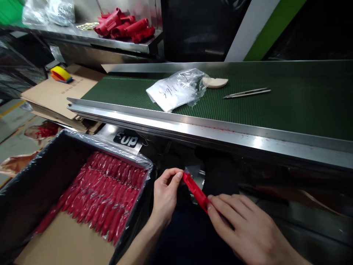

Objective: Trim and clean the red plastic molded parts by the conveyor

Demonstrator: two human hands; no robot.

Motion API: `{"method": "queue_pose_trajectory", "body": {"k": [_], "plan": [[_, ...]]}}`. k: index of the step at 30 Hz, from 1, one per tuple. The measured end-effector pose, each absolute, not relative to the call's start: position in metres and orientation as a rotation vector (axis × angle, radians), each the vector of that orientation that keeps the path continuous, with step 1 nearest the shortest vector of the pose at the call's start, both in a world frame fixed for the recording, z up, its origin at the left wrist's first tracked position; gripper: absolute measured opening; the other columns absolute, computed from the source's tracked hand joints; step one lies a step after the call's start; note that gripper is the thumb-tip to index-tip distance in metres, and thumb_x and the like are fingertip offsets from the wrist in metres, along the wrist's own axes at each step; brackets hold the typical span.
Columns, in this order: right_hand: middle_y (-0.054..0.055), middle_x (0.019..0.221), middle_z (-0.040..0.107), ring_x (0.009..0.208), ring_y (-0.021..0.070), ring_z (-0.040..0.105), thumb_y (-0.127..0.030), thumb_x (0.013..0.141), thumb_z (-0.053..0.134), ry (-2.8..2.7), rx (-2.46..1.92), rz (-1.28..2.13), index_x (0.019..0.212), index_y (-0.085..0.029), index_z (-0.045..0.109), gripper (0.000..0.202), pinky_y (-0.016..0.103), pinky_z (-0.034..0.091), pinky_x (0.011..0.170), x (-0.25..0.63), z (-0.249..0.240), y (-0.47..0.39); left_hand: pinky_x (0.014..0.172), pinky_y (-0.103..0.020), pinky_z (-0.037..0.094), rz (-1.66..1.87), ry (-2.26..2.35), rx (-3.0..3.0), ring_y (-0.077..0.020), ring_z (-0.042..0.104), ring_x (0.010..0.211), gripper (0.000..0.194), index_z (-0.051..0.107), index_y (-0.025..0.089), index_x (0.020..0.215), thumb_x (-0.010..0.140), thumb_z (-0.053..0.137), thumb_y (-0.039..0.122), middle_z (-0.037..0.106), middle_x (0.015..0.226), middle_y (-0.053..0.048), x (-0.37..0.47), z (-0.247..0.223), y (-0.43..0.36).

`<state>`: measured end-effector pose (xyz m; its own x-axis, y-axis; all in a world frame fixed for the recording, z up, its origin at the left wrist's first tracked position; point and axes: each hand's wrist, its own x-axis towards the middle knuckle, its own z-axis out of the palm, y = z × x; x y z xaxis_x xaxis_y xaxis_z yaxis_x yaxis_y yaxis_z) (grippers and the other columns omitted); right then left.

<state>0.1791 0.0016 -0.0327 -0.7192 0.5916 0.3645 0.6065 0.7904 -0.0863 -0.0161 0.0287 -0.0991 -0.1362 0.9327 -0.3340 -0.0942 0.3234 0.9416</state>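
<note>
A long red plastic part (196, 190) slants between my two hands in front of the conveyor. My left hand (164, 195) pinches its upper end between thumb and forefinger. At the lower end, the thumb and fingers of my right hand (245, 224) grip the part and hide that end. A bit of clear film shows beside the upper tip; whether it is attached to the part I cannot tell. To the left of my hands stands a lined bin (150, 165), holding rows of film-wrapped red parts (102, 191) over a cardboard sheet (66, 239).
The green conveyor belt (303, 99) has a metal edge and carries a marked plastic bag (176, 90), a pale half-round piece (216, 82) and tweezers (246, 93). Red housings (124, 25) lie on a metal shelf. Tape rolls (61, 74) rest on stacked cardboard (74, 86).
</note>
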Motion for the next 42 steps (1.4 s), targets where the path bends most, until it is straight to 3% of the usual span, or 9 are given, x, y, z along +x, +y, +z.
{"method": "queue_pose_trajectory", "body": {"k": [4,12,16,20,27,33,37,39,42], "plan": [[0.014,0.099,0.072,0.090,0.0253,0.067,-0.002,0.092,0.034,-2.642,-0.873,-0.015,0.100,-0.009,0.070,0.038,0.041,0.051,0.076,0.182,-0.047,0.003,0.078,-0.024,0.044,1.084,1.451,1.032,-0.0154,0.058,0.082,0.012,0.070,0.018,0.082,0.088,0.063,0.026,0.063,0.084,-0.002,-0.019,-0.100,0.025],[0.003,0.084,0.071,0.074,0.0131,0.068,-0.007,0.089,0.059,-1.896,-1.292,0.393,0.100,-0.016,0.063,0.015,0.025,0.055,0.072,0.148,-0.075,-0.005,0.077,-0.026,0.048,1.231,1.538,1.109,-0.0149,0.060,0.083,0.012,0.067,0.022,0.092,0.094,0.056,0.027,0.063,0.092,-0.001,-0.007,-0.114,0.007],[0.001,0.082,0.073,0.070,0.0114,0.072,-0.014,0.094,0.056,-1.532,-1.537,0.587,0.101,-0.018,0.060,0.008,0.016,0.057,0.063,0.136,-0.084,-0.014,0.078,-0.027,0.049,1.312,1.565,1.133,-0.0150,0.061,0.085,0.010,0.065,0.022,0.094,0.095,0.055,0.025,0.063,0.093,-0.002,-0.003,-0.124,0.001],[0.003,0.086,0.074,0.074,0.0142,0.073,-0.018,0.098,0.050,-1.376,-1.581,0.727,0.100,-0.019,0.057,0.008,0.020,0.059,0.063,0.129,-0.090,-0.022,0.080,-0.027,0.049,1.373,1.596,1.132,-0.0147,0.061,0.086,0.011,0.063,0.022,0.095,0.096,0.052,0.023,0.062,0.094,-0.002,0.002,-0.135,-0.001],[0.003,0.096,0.071,0.085,0.0142,0.069,-0.014,0.095,0.053,-1.676,-1.394,0.722,0.109,-0.023,0.060,0.018,0.025,0.058,0.075,0.133,-0.105,-0.005,0.080,-0.026,0.048,1.342,1.467,1.284,-0.0141,0.060,0.086,0.011,0.063,0.021,0.092,0.095,0.052,0.018,0.062,0.093,-0.001,-0.001,-0.129,-0.003],[0.008,0.124,0.064,0.114,0.0286,0.056,-0.003,0.087,0.048,-2.286,-1.085,0.775,0.120,-0.028,0.065,0.044,0.046,0.053,0.088,0.152,-0.100,0.025,0.074,-0.025,0.045,1.193,1.421,1.306,-0.0133,0.057,0.082,0.014,0.062,0.020,0.089,0.096,0.051,0.017,0.059,0.089,-0.001,-0.027,-0.111,0.009],[0.010,0.116,0.065,0.104,0.0232,0.062,-0.006,0.090,0.046,-2.407,-0.971,0.809,0.116,-0.022,0.063,0.035,0.040,0.056,0.083,0.141,-0.094,0.031,0.077,-0.026,0.046,1.104,1.254,1.391,-0.0147,0.057,0.084,0.014,0.064,0.019,0.085,0.094,0.054,0.018,0.059,0.087,-0.003,-0.036,-0.096,0.009],[0.008,0.109,0.067,0.099,0.0185,0.064,-0.007,0.093,0.044,-2.378,-0.914,0.802,0.120,-0.021,0.058,0.034,0.033,0.058,0.083,0.132,-0.088,0.029,0.086,-0.028,0.047,1.130,1.233,1.424,-0.0163,0.057,0.094,0.010,0.065,0.020,0.098,0.093,0.058,0.023,0.060,0.097,-0.005,-0.043,-0.088,0.004],[0.004,0.107,0.069,0.095,0.0138,0.068,-0.015,0.095,0.050,-2.221,-0.943,0.802,0.119,-0.023,0.058,0.027,0.021,0.058,0.083,0.123,-0.077,0.022,0.096,-0.032,0.048,1.084,1.154,1.527,-0.0224,0.054,0.114,0.065,0.048,0.023,0.136,0.078,0.078,0.033,0.054,0.128,-0.011,-0.060,-0.083,-0.007]]}}
